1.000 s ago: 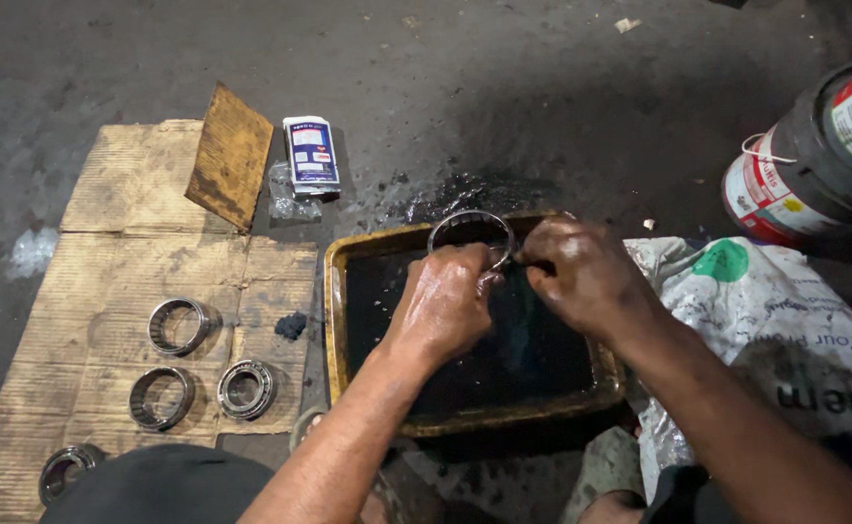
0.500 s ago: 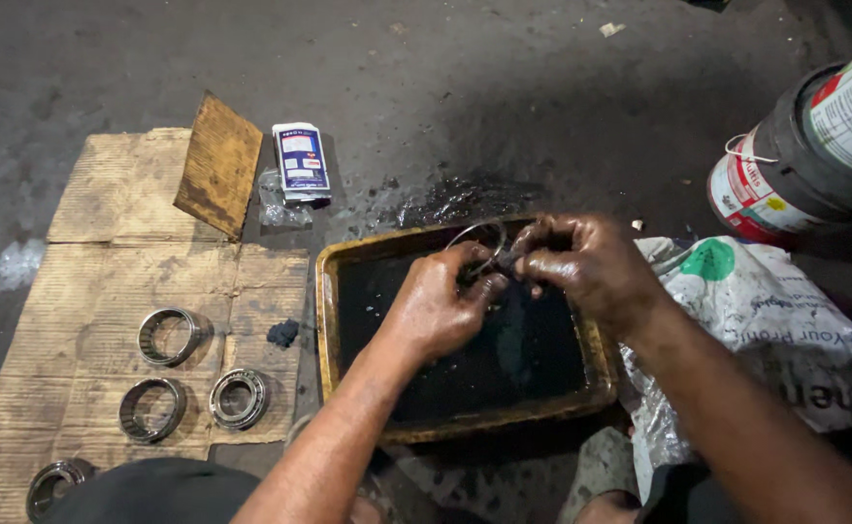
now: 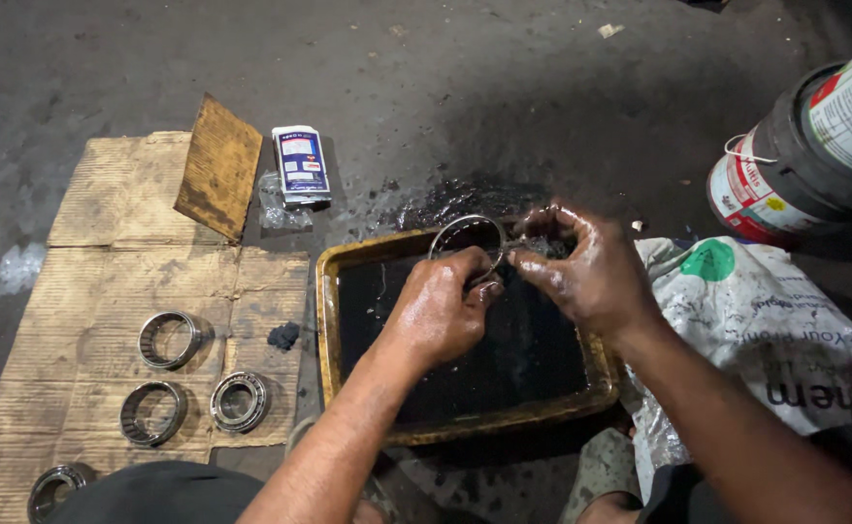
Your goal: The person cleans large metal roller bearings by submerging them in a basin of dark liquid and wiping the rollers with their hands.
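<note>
Ring: a thin metal ring (image 3: 467, 238), held upright over the far end of the oily tray (image 3: 327, 320).
Grip: left hand (image 3: 441, 311) pinches its lower rim; right hand (image 3: 581, 267) closes on its right edge, possibly with a small tool, though the view is unclear.
Handling: likely stiff, light and slippery with dark oil; best held by the rim.
Look: bright, open-centred, wet.
Nearby: three bearings (image 3: 167, 338) on cardboard (image 3: 96, 252).

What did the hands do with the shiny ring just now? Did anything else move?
The metal ring tipped back up, so its full circle shows again above the tray of dark liquid. The left hand kept pinching its lower edge; the right hand shifted a little, staying at the ring's right side. The bearings on the cardboard, the packet and the cans stayed put.
</note>
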